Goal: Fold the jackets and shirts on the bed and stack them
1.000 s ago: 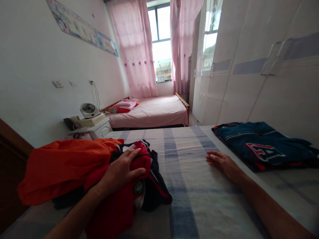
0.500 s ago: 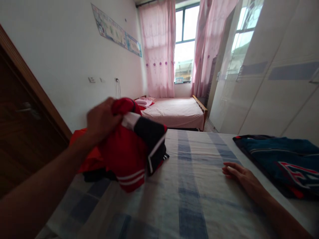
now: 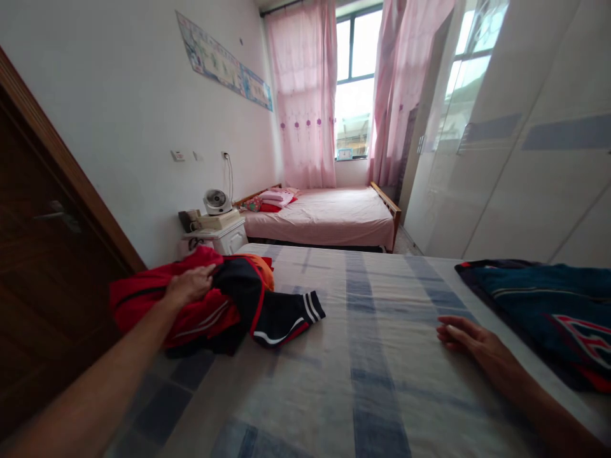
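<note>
My left hand (image 3: 191,285) is on a red and navy jacket (image 3: 281,317) with white stripes, its fingers closed on the red cloth. The jacket lies crumpled over other clothes at the left side of the bed, one dark sleeve with a striped cuff stretched to the right. Orange cloth (image 3: 261,268) shows behind it. My right hand (image 3: 470,340) is at the right over the striped sheet, holding nothing, its fingers loosely bent and apart. Beyond it, a dark teal garment (image 3: 539,296) with red and white lettering lies flat.
I face a bed with a blue-and-white sheet (image 3: 329,381). Past it stand a white bedside cabinet (image 3: 231,236) with a small fan (image 3: 217,201) and a second bed (image 3: 329,216) with pink bedding. A wooden door (image 3: 48,254) is at left, white wardrobes (image 3: 501,178) at right.
My left hand has brought the raised red and navy jacket down onto the clothes at left, and its dark sleeve has spread out. The right hand has hardly moved.
</note>
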Motion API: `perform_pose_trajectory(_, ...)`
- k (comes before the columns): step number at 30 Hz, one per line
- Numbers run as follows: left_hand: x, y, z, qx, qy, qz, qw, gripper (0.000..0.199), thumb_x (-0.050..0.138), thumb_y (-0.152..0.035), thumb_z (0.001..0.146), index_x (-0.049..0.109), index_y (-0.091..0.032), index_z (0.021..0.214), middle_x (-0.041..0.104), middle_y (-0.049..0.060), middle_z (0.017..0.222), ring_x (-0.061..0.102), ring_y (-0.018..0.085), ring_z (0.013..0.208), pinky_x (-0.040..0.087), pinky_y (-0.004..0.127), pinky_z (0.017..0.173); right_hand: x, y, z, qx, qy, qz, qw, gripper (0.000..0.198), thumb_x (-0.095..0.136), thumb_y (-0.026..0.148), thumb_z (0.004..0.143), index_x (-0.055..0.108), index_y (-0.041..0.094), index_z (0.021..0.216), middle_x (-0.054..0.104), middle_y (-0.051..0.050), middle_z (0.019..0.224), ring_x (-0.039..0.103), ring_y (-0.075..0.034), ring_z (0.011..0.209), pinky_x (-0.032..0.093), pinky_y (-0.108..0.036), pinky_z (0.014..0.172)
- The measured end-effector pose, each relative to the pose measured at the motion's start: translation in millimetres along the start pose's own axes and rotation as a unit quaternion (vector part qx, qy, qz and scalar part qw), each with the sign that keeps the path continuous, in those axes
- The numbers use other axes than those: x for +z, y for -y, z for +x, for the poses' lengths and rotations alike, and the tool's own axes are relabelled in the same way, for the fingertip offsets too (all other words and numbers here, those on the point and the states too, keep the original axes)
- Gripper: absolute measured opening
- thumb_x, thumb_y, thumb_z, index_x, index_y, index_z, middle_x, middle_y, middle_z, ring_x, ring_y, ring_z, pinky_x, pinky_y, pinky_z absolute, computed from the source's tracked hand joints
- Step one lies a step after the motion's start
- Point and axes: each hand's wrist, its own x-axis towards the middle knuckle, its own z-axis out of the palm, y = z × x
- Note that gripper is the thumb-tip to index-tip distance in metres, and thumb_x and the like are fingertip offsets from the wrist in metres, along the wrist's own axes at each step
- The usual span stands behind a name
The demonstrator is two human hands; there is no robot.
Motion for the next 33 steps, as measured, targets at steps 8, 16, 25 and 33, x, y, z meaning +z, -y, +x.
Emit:
perform_pose_trajectory(8,1,32,1,0.002,0.123,0.085,0.989,0.041,0.045,-0.028,0.085,0.055,-0.006,0.118,0.062,0.013,0.118,0.058,0.023,0.101,0.041,0.034,0.092,1,-8,2,-0.031,-0.003,0.024,0.999,0.044,0.065,0.043,0.064,0.059,0.016,0.098,0.069,-0.009,0.087,0.065,-0.02,0.081,0.054,-0.027,0.07)
perform_pose_trajectory(16,20,-71,-23,0.169,0.035,0.012,0.985,0.037,0.041,-0.03,0.087,0.057,-0.01,0.114,0.056,0.01,0.124,0.048,0.023,0.116,0.032,0.039,0.104,7,-4,-2,-0.046,-0.013,0.047,0.998,0.032,0.063,0.035,0.068,0.06,0.016,0.094,0.068,-0.006,0.082,0.064,-0.016,0.075,0.053,-0.026,0.065)
perform_pose_trajectory(25,125,-218,-119,0.303,0.185,-0.226,0.907,0.027,0.044,-0.021,0.086,0.063,-0.022,0.104,0.06,0.007,0.12,0.059,0.02,0.108,0.049,0.036,0.092,11,-6,-2,-0.071,-0.023,0.061,0.995,0.022,0.056,0.028,0.075,0.059,0.016,0.092,0.066,-0.003,0.078,0.062,-0.011,0.069,0.051,-0.023,0.062)
perform_pose_trajectory(33,157,-224,-135,0.347,0.172,-0.235,0.892,0.026,0.046,-0.017,0.085,0.064,-0.021,0.103,0.063,0.008,0.114,0.061,0.021,0.104,0.051,0.037,0.09,11,-9,0,-0.085,-0.03,-0.006,0.996,0.023,0.048,0.027,0.079,0.058,0.015,0.095,0.067,-0.004,0.081,0.064,-0.013,0.072,0.052,-0.025,0.063)
